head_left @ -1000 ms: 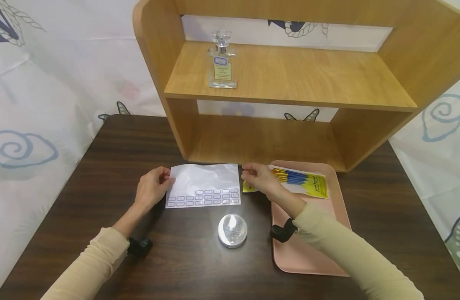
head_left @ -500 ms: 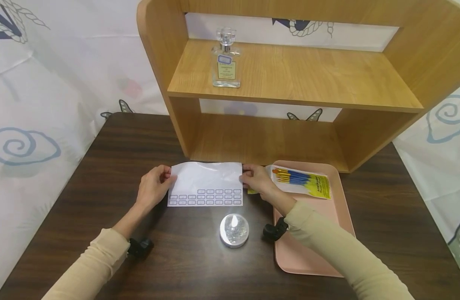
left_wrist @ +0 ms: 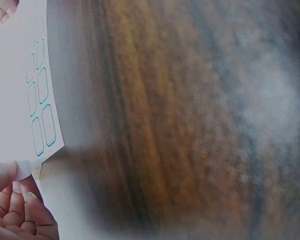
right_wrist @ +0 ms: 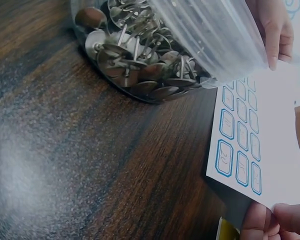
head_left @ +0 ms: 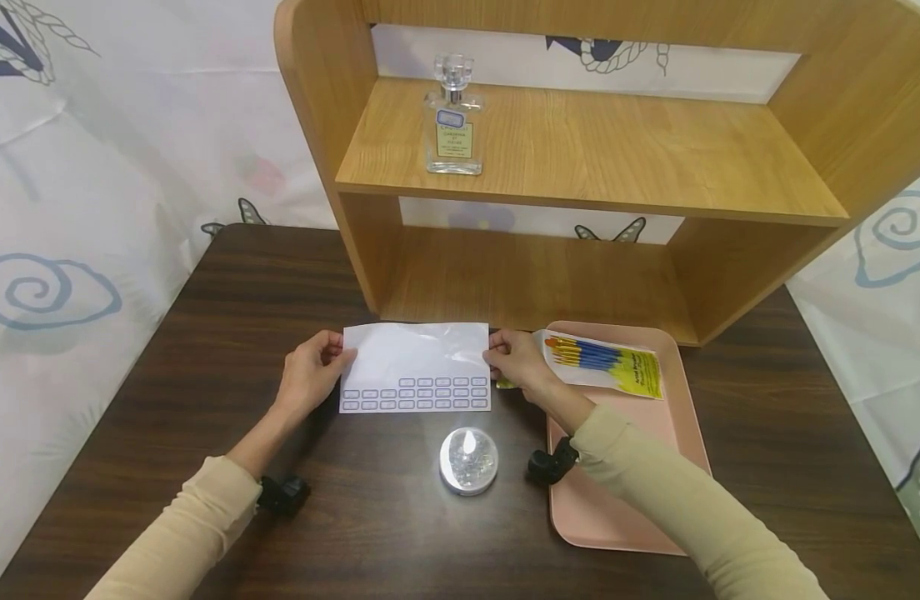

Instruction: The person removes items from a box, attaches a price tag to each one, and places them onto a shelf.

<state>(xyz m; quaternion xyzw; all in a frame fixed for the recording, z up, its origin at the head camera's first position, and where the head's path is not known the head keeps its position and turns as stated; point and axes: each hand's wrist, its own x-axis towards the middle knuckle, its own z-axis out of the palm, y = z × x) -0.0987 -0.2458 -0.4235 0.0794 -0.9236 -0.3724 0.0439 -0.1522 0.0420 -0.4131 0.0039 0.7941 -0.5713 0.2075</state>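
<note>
A white sheet of sticker labels [head_left: 415,354] with rows of small blue-bordered labels along its near part is stretched between my two hands. My left hand [head_left: 310,371] pinches its left edge, thumb on top, as the left wrist view shows. On the opposite edge, my right hand [head_left: 522,363] pinches the paper between thumb and fingers. In the right wrist view the near corner of the sheet lifts off the table. Just in front of the sheet stands a round clear tub of thumbtacks [right_wrist: 140,60], seen from above in the head view.
A pink tray [head_left: 617,492] lies to the right, with a pack of blue-handled paintbrushes [head_left: 602,362] on it, partly behind my right hand. Behind stands a wooden shelf [head_left: 580,150] holding a glass perfume bottle [head_left: 454,137] with a blue-bordered label.
My right fingers have come onto the sheet's right edge and now pinch it. The sheet has shifted slightly right. The tub and tray stay put while the head view shifts a little.
</note>
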